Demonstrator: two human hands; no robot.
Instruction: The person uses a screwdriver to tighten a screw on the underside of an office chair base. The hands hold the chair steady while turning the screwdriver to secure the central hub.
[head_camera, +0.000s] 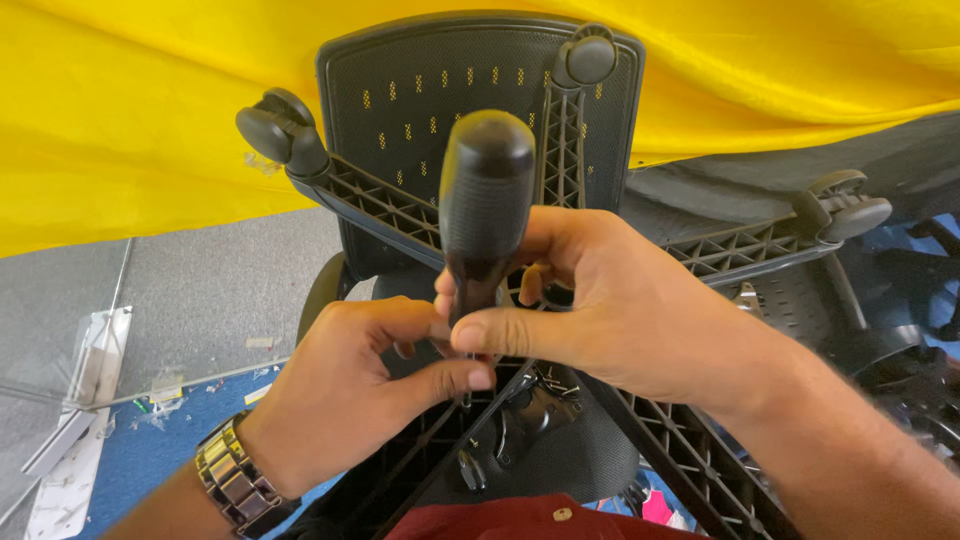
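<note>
A screwdriver with a thick black handle (486, 200) stands upright over the hub of an upturned office chair base (380, 205). My right hand (620, 310) grips the lower end of the handle with thumb and fingers. My left hand (345, 395), with a metal watch at the wrist, pinches the shaft just below the handle. The tip is hidden behind my fingers. The chair's black star legs spread outward, each ending in a castor (280, 130).
The chair's black mesh backrest (420, 90) lies behind the base, against a yellow cloth (130, 120). Grey and blue carpet (200, 290) shows at the left, with clear plastic wrapping and scraps (90, 370). A second chair part (900, 290) is at the right.
</note>
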